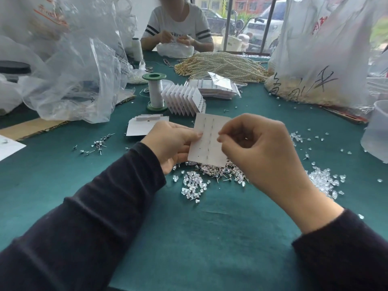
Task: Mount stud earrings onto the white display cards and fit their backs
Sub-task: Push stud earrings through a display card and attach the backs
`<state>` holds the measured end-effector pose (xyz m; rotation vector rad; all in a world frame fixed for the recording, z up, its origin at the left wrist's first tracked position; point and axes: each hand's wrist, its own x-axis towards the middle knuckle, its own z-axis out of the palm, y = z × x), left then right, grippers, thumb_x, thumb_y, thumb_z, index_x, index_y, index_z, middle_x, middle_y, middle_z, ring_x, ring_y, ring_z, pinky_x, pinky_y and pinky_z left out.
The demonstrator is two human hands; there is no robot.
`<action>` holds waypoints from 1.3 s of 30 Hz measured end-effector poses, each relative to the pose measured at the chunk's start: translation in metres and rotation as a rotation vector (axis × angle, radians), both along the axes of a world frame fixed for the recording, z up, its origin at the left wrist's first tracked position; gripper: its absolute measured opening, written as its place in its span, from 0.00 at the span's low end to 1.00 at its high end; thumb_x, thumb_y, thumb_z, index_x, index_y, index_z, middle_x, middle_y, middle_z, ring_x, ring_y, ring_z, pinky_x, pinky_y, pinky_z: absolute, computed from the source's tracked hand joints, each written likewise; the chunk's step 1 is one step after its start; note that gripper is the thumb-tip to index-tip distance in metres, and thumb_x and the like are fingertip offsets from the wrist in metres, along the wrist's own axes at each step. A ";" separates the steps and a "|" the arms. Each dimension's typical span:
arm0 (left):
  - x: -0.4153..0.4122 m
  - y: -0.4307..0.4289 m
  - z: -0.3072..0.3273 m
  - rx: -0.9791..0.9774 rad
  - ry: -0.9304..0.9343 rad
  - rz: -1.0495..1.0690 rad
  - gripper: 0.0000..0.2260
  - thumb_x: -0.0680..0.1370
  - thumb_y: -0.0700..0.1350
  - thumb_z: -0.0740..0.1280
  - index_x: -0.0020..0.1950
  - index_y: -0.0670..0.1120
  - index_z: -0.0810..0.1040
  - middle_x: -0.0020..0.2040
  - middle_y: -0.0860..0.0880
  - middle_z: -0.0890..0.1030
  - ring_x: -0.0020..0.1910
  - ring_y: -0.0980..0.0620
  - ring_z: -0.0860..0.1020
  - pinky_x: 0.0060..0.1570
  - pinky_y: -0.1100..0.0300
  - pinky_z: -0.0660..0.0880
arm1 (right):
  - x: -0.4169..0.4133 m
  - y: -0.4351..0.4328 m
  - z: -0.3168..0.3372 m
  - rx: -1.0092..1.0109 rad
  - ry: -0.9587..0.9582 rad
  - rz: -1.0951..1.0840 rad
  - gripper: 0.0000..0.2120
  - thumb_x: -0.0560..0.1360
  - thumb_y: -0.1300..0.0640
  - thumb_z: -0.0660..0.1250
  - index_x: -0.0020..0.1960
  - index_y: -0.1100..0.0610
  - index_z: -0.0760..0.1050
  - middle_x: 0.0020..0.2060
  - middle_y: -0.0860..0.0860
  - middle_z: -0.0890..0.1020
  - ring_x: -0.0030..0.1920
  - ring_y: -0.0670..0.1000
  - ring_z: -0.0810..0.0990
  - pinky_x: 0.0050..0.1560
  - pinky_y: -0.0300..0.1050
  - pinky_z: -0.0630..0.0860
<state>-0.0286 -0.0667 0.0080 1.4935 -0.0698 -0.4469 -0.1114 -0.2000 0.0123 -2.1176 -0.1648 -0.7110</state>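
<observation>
- The white card (210,141) stands up between the fingertips of both hands.
- The left hand (170,143) pinches its left edge — thumb in front, fingers behind.
- The right hand (258,148) is curled, thumb and finger tips pressed together at the card's front — I cannot tell what they pinch.
- Just under the fingers lie stud earrings (218,171) and clear backs (193,185).
</observation>
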 end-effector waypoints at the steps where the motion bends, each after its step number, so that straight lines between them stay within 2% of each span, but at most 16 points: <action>1: -0.002 -0.001 0.000 0.009 -0.010 -0.006 0.07 0.73 0.35 0.67 0.49 0.35 0.76 0.35 0.42 0.82 0.28 0.51 0.82 0.26 0.62 0.78 | 0.001 -0.002 0.000 0.022 -0.003 -0.022 0.04 0.69 0.65 0.70 0.39 0.58 0.80 0.32 0.49 0.82 0.32 0.47 0.79 0.34 0.38 0.76; 4: -0.007 -0.005 -0.001 0.023 -0.038 -0.023 0.05 0.72 0.34 0.68 0.47 0.35 0.76 0.36 0.42 0.82 0.27 0.52 0.81 0.25 0.62 0.77 | 0.003 -0.005 -0.001 0.040 -0.034 -0.074 0.04 0.70 0.64 0.69 0.40 0.56 0.80 0.33 0.47 0.82 0.32 0.44 0.79 0.34 0.33 0.75; 9: -0.012 -0.009 -0.002 0.043 -0.097 -0.042 0.03 0.73 0.34 0.67 0.45 0.36 0.75 0.34 0.43 0.80 0.25 0.54 0.80 0.25 0.62 0.77 | 0.006 0.002 -0.008 -0.201 -0.176 -0.161 0.02 0.70 0.66 0.69 0.40 0.60 0.79 0.36 0.49 0.77 0.31 0.44 0.73 0.36 0.29 0.70; 13: -0.016 -0.012 -0.002 0.079 -0.153 -0.061 0.02 0.73 0.34 0.67 0.41 0.38 0.76 0.33 0.45 0.79 0.24 0.55 0.78 0.24 0.64 0.76 | 0.010 0.004 -0.015 -0.269 -0.157 -0.155 0.02 0.69 0.66 0.70 0.40 0.62 0.79 0.40 0.50 0.73 0.32 0.39 0.69 0.35 0.27 0.67; 16: -0.016 -0.013 -0.003 0.111 -0.183 -0.056 0.01 0.74 0.35 0.67 0.42 0.38 0.76 0.35 0.44 0.79 0.29 0.52 0.78 0.30 0.60 0.78 | 0.012 0.003 -0.018 -0.270 -0.127 -0.152 0.02 0.69 0.66 0.70 0.40 0.62 0.78 0.40 0.50 0.73 0.32 0.41 0.69 0.35 0.29 0.66; 19: -0.016 -0.013 -0.003 0.119 -0.187 -0.048 0.01 0.74 0.35 0.67 0.42 0.38 0.76 0.36 0.43 0.79 0.32 0.49 0.79 0.35 0.56 0.79 | 0.012 0.004 -0.019 -0.244 -0.146 -0.157 0.02 0.69 0.67 0.70 0.40 0.62 0.78 0.39 0.49 0.73 0.31 0.39 0.69 0.36 0.26 0.66; 23: -0.017 -0.012 -0.002 0.106 -0.183 -0.045 0.02 0.73 0.36 0.68 0.42 0.38 0.76 0.36 0.43 0.79 0.32 0.49 0.79 0.35 0.56 0.79 | 0.012 0.005 -0.018 -0.204 -0.171 -0.165 0.02 0.70 0.66 0.69 0.39 0.61 0.78 0.38 0.49 0.74 0.30 0.40 0.69 0.35 0.26 0.66; 27: -0.017 -0.012 -0.001 0.144 -0.209 -0.051 0.02 0.74 0.37 0.68 0.41 0.39 0.77 0.37 0.42 0.80 0.36 0.46 0.79 0.43 0.50 0.79 | 0.013 0.005 -0.019 -0.192 -0.127 -0.160 0.02 0.71 0.65 0.69 0.39 0.60 0.78 0.39 0.49 0.74 0.30 0.41 0.71 0.34 0.28 0.67; 30: -0.019 -0.012 0.000 0.133 -0.206 -0.037 0.02 0.73 0.36 0.68 0.42 0.38 0.77 0.37 0.42 0.80 0.36 0.46 0.79 0.44 0.49 0.78 | 0.014 0.004 -0.019 -0.155 -0.109 -0.162 0.03 0.71 0.65 0.69 0.39 0.59 0.78 0.39 0.50 0.75 0.30 0.44 0.71 0.35 0.28 0.67; 33: -0.020 -0.013 0.000 0.144 -0.225 -0.018 0.04 0.73 0.36 0.68 0.38 0.39 0.77 0.36 0.41 0.79 0.37 0.44 0.78 0.47 0.44 0.76 | 0.013 0.004 -0.021 -0.155 -0.090 -0.139 0.03 0.71 0.64 0.69 0.39 0.59 0.77 0.38 0.49 0.75 0.32 0.45 0.71 0.35 0.28 0.67; 35: -0.021 -0.014 -0.001 0.141 -0.229 0.000 0.06 0.73 0.35 0.68 0.36 0.40 0.77 0.36 0.41 0.79 0.37 0.44 0.77 0.46 0.45 0.76 | 0.013 0.006 -0.023 -0.179 -0.097 -0.151 0.03 0.71 0.65 0.69 0.40 0.60 0.77 0.38 0.49 0.74 0.30 0.43 0.70 0.35 0.29 0.67; 39: -0.019 -0.015 -0.004 0.134 -0.233 0.021 0.09 0.73 0.35 0.68 0.33 0.41 0.77 0.33 0.42 0.77 0.33 0.46 0.76 0.37 0.56 0.74 | 0.014 0.011 -0.029 -0.211 -0.123 -0.194 0.01 0.71 0.65 0.68 0.41 0.63 0.78 0.39 0.50 0.74 0.33 0.45 0.69 0.36 0.30 0.67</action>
